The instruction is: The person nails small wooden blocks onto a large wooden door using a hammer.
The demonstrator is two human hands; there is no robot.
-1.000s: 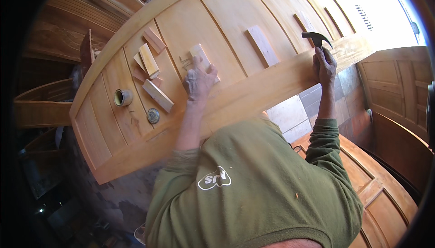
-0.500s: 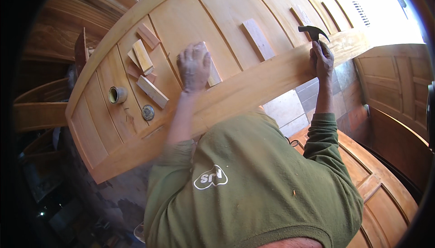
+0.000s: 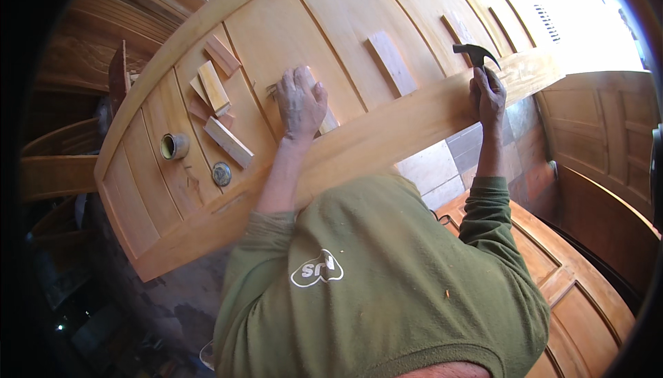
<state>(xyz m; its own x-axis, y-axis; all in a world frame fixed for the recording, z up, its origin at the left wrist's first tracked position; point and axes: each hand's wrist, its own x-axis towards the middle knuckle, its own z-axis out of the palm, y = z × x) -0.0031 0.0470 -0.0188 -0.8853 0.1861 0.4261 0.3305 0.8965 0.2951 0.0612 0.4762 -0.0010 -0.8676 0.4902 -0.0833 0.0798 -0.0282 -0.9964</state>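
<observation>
My left hand (image 3: 302,105) rests on a wooden block (image 3: 329,124), its fingers bent over it and covering most of it. The block lies on a large panelled wooden door (image 3: 331,19). A few thin dark bits (image 3: 271,91), perhaps nails, show beside the fingertips. My right hand (image 3: 489,95) is closed round the handle of a claw hammer (image 3: 476,53), held head up over the door's near edge. Between my hands lies another wooden block (image 3: 392,64), with one more block (image 3: 458,29) farther right.
Several wood offcuts (image 3: 215,88) lie loosely grouped on the door's left part. Near them are an opened tin (image 3: 175,146) and a round lid (image 3: 221,173). More panelled doors stand at right (image 3: 594,122) and lie at lower right (image 3: 532,240). Wooden pieces (image 3: 62,174) crowd the left.
My left hand, blurred before, is now sharp and has shifted slightly right, uncovering the thin dark bits. My right hand keeps the hammer in nearly the same place.
</observation>
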